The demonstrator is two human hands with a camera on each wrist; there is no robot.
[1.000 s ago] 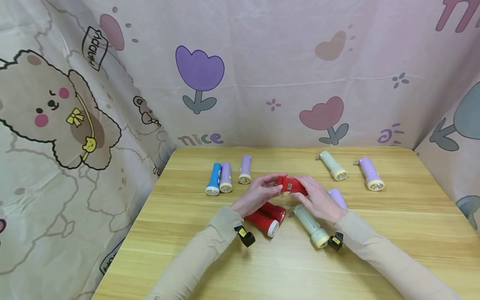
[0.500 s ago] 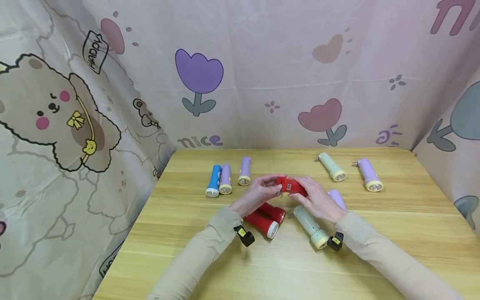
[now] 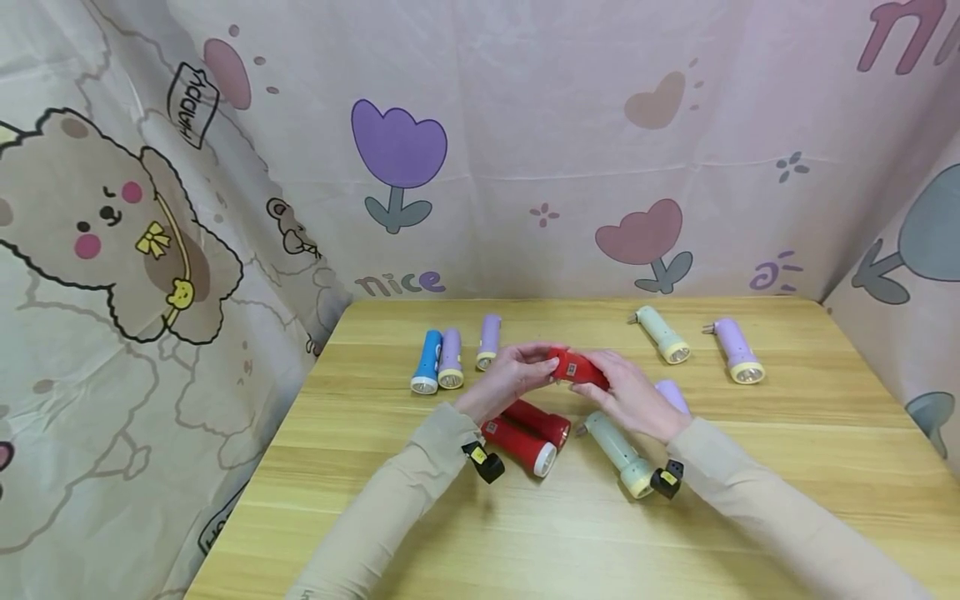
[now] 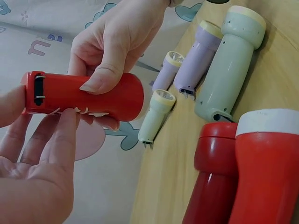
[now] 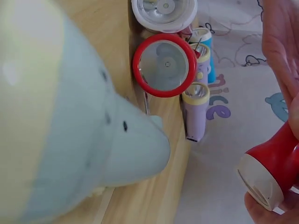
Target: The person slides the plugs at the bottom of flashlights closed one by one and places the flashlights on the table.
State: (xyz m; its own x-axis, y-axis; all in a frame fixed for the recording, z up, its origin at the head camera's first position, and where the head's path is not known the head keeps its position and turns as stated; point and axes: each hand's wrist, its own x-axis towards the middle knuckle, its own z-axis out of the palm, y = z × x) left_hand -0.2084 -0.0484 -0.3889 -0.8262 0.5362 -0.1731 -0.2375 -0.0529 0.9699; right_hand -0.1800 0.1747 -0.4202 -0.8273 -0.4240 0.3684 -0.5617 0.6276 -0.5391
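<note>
Raised above the table, a red flashlight [image 3: 577, 368] lies between both hands. The left hand [image 3: 513, 377] pinches its tail end, thumb at the end face and fingers along the underside. My right hand [image 3: 633, 396] grips the head end, its thumb across the red body in the left wrist view. Two metal pins show in a black slot [image 4: 39, 90] near the tail. A white rim [image 5: 259, 182] on its head appears in the right wrist view. Below the left hand lie a red flashlight with a white rim [image 3: 521, 446] and a darker red flashlight [image 3: 543, 423].
A pale green flashlight [image 3: 618, 454] and a partly hidden purple one [image 3: 671, 394] lie by the right wrist. At the back left are a blue flashlight [image 3: 427, 362] and two purple ones [image 3: 450, 358]. Green [image 3: 662, 335] and purple [image 3: 737, 350] flashlights with pins out lie back right.
Both hands have shifted slightly left with the red flashlight, which has tilted a little. Pins that stuck out below its tail earlier hardly show in the head view now.
</note>
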